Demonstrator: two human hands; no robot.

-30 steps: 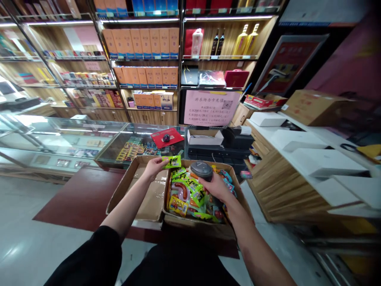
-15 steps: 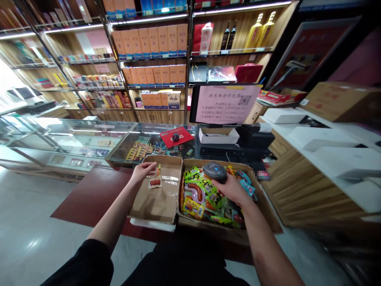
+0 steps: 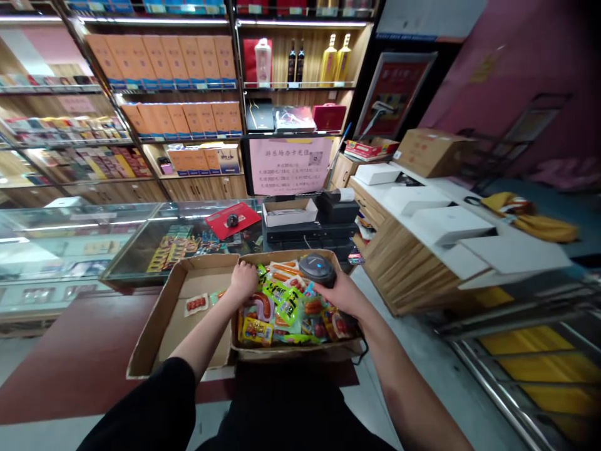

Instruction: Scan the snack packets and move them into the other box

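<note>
Lined with wood-grain shelving (image 3: 238, 119) behind a glass worktop (image 3: 129, 247); set below with two creased cardboard boxes (image 3: 200, 275); holding two glossy packets (image 3: 196, 305), one half hidden, in the left box (image 3: 169, 332), crinkled packets (image 3: 282, 300) too overlapped to count in the right box (image 3: 291, 353); curled down at these with left hand (image 3: 244, 279), cannot tell whether pinching; wrapped round one smooth dark scanner (image 3: 317, 267) with right hand (image 3: 341, 292).

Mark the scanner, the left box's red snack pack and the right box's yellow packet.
Scanner (image 3: 318, 268), head view: rounded top.
Red snack pack (image 3: 196, 304), head view: its middle.
Yellow packet (image 3: 256, 332), head view: printed front.
</note>
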